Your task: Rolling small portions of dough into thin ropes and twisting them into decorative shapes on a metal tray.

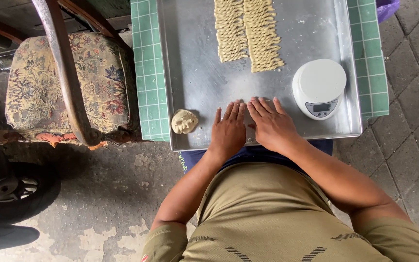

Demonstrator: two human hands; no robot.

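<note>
My left hand (228, 130) and my right hand (271, 125) lie flat, palms down and side by side, on the near part of a large metal tray (204, 77). Their fingers are stretched out and close together; whatever is under the palms is hidden. A lump of pale dough (184, 121) rests at the tray's near left corner, a short way left of my left hand. Two rows of twisted dough strips (247, 34) lie at the far middle of the tray. A round white kitchen scale (319, 88) stands right of my right hand.
The tray sits on a green gridded cutting mat (146, 73). A worn floral-cushioned chair (69, 82) with a wooden arm stands to the left. A dark wheel (10, 189) is at the lower left on cracked concrete. Paving bricks lie to the right.
</note>
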